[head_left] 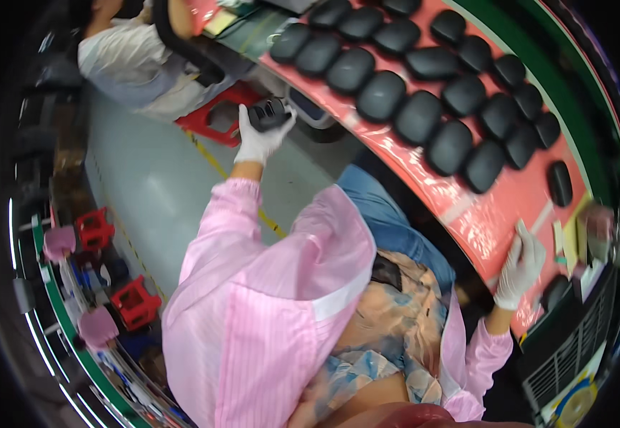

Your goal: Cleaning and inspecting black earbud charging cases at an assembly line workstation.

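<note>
My left hand [258,140], in a white glove, is held out past the table's edge over the floor. Its fingers and thumb grip a black rounded piece [268,113] whose visible side has raised or recessed detail; I cannot make out its exact kind. My right hand [522,267], also gloved in white, lies on the red table covering near the front edge. Its fingers are stretched out and it holds nothing. Closest to it on the table is a single smooth black oval piece [560,183].
Many similar black oval pieces [419,116] stand in rows on the red-covered table [460,207]. Small boxes and papers [574,239] lie right of my right hand. A co-worker in pale clothing [135,68] sits upper left. Red stools [136,301] stand on the left.
</note>
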A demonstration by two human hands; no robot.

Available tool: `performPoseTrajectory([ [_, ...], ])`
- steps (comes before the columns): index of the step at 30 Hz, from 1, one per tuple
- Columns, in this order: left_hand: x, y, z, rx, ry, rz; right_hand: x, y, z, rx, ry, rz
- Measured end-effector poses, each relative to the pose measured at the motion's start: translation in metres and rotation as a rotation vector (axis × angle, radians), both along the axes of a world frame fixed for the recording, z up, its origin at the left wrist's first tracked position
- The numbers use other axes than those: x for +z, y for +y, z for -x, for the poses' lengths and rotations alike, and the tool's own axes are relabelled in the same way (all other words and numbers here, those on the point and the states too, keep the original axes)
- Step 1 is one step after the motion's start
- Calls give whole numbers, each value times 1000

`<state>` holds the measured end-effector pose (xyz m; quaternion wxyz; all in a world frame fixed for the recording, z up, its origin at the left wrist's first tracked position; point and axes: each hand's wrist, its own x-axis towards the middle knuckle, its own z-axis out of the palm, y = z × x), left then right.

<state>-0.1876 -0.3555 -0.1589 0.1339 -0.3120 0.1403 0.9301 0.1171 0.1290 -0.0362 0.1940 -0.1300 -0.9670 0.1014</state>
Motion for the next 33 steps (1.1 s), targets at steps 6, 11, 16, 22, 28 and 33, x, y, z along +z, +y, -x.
performPoseTrajectory([
  [6,-7,-48,98,303,495,1570,10,-9,2,56,-36,-58],
  [11,-3,-49,92,-210,294,283,-1,-6,-5,-57,-60,21],
  [16,-11,-45,105,222,368,697,2,-12,4,-11,4,19],
  [22,-4,-2,75,685,279,786,2,-14,-7,-60,48,83],
  [28,125,113,-84,-130,757,614,50,-62,23,84,190,490],
  [33,177,185,-107,-624,1046,251,90,-93,82,532,267,438],
])
